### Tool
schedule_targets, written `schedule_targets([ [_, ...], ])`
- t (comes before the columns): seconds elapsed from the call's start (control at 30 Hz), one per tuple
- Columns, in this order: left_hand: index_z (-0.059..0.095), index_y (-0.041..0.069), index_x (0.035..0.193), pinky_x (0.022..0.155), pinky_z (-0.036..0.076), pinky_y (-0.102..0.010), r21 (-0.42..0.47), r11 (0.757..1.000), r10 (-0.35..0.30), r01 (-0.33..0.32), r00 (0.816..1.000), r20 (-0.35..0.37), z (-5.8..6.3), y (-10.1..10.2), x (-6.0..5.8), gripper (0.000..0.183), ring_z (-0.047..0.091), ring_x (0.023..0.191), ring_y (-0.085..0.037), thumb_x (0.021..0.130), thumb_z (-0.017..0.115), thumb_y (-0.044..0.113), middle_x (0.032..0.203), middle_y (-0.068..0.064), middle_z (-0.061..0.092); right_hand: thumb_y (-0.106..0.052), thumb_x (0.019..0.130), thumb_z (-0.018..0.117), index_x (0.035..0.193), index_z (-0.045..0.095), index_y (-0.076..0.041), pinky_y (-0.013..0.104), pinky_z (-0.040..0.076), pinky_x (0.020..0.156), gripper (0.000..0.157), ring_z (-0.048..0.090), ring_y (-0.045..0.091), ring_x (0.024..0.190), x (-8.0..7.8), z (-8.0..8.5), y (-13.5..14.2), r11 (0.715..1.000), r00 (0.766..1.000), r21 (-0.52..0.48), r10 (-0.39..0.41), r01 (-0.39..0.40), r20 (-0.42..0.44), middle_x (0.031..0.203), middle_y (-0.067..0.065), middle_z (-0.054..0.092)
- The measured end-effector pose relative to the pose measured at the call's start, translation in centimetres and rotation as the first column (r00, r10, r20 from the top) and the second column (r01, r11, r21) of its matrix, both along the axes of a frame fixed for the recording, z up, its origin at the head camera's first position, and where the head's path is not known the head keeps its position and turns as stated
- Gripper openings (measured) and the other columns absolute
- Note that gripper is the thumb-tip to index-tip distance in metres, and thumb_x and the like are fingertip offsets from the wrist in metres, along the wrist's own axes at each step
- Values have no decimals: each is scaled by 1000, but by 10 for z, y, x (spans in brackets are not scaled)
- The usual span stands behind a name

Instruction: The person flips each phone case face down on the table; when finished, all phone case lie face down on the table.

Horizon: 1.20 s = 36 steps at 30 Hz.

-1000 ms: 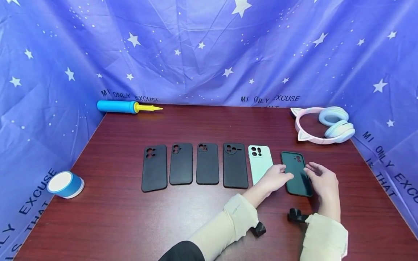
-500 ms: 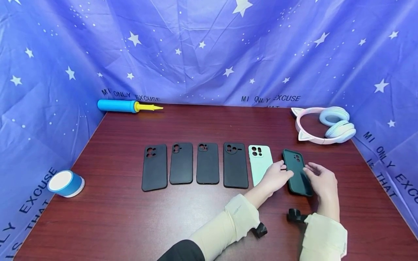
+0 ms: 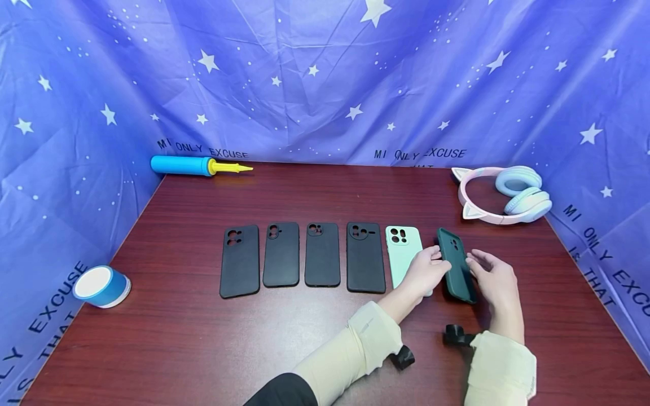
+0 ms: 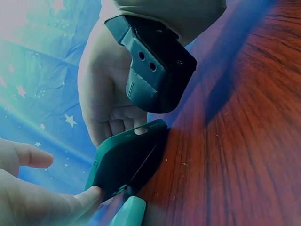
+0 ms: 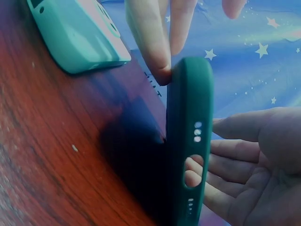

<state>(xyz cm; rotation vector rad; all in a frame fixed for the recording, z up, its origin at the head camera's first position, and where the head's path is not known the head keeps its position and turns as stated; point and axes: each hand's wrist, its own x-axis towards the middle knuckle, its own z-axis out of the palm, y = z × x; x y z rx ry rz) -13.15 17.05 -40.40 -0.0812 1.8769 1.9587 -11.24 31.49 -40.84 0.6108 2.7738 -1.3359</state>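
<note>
In the head view, a dark green phone case (image 3: 457, 265) stands tilted on one long side, at the right end of a row of cases. My left hand (image 3: 425, 273) pinches its upper left edge; in the left wrist view, the thumb (image 4: 91, 197) lies on that edge. Close along the case's right side is my right hand (image 3: 495, 282), its fingers loosely bent. The right wrist view has these fingers (image 5: 230, 183) spread beyond the case (image 5: 188, 103), partly hidden by it. A mint green phone case (image 3: 403, 251) lies flat beside the left hand.
Several black phone cases (image 3: 322, 256) lie in a row to the left on the dark red table (image 3: 254, 349). Pink cat-ear headphones (image 3: 487, 214) lie at the back right, a blue and yellow pump (image 3: 183, 165) at the back left. A blue-and-white round object (image 3: 104, 286) stands at the left edge.
The green phone case has tipped from flat onto its side, its upper edge rising. My left hand has stayed nearly in place; my right hand has shifted slightly left.
</note>
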Motion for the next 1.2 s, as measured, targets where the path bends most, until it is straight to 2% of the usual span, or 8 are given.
schedule_targets([
  [0.1, 53, 4, 137, 101, 49, -28, 5, 1000, -4, 4, 1000, -9, 1, -1, 0, 51, 61, 120, -18, 86, 58, 5, 131, -6, 63, -31, 100, 49, 139, 51, 0, 2, 44, 65, 49, 42, -28, 72, -1, 1, -1, 998, 1000, 54, 17, -17, 6, 135, 21, 57],
  [0.2, 54, 4, 137, 100, 49, -26, 9, 1000, -7, 7, 1000, -20, 0, -2, -1, 52, 61, 120, -17, 85, 57, 5, 132, -5, 62, -33, 101, 48, 139, 51, 0, 2, 42, 63, 51, 42, -27, 71, -2, 1, -2, 996, 999, 77, 34, -35, 18, 136, 22, 56],
  [0.33, 55, 5, 136, 98, 50, -24, 13, 1000, -9, 10, 999, -38, -1, -1, -2, 52, 61, 119, -15, 84, 57, 4, 132, -3, 63, -37, 101, 47, 140, 50, -1, 2, 43, 64, 53, 48, -23, 71, -2, 2, -3, 999, 999, 36, 35, -36, 25, 137, 23, 55],
  [0.53, 54, 5, 137, 96, 51, -23, 28, 999, -19, 21, 998, -57, -2, -1, -2, 52, 62, 118, -15, 85, 56, 3, 133, -3, 62, -46, 100, 43, 144, 43, 1, 2, 44, 67, 65, 50, -23, 74, -2, 4, -3, 997, 997, -64, 54, -51, 53, 142, 26, 48],
  [0.7, 53, 3, 138, 95, 50, -21, 55, 998, -39, 44, 996, -85, -3, -2, -2, 49, 62, 118, -14, 89, 56, 4, 133, -4, 63, -55, 97, 43, 147, 38, 0, 2, 39, 69, 74, 47, -24, 73, -3, 5, -2, 995, 993, -58, 85, -80, 86, 144, 26, 46],
  [0.87, 52, 3, 138, 94, 50, -18, 73, 995, -63, 72, 992, -112, -4, -3, -2, 48, 62, 119, -14, 91, 55, 4, 134, -4, 62, -59, 95, 45, 148, 37, 0, 8, 37, 75, 80, 45, -23, 73, -3, 4, -2, 994, 989, -22, 108, -107, 103, 141, 27, 49],
  [1.1, 51, 3, 139, 92, 47, -14, 60, 993, -90, 100, 984, -154, -4, -3, -2, 49, 60, 120, -11, 90, 52, 3, 138, -5, 59, -59, 94, 45, 148, 36, 2, 33, 41, 96, 82, 39, -26, 73, -4, 5, -4, 991, 986, -7, 130, -130, 103, 140, 27, 50],
  [1.2, 51, 2, 139, 92, 47, -13, 68, 992, -90, 103, 982, -164, -4, -3, -1, 50, 60, 121, -12, 90, 51, 1, 139, -7, 58, -59, 94, 45, 148, 36, 1, 29, 41, 94, 81, 41, -26, 73, -4, 5, -5, 992, 987, -14, 126, -125, 100, 140, 27, 50],
])
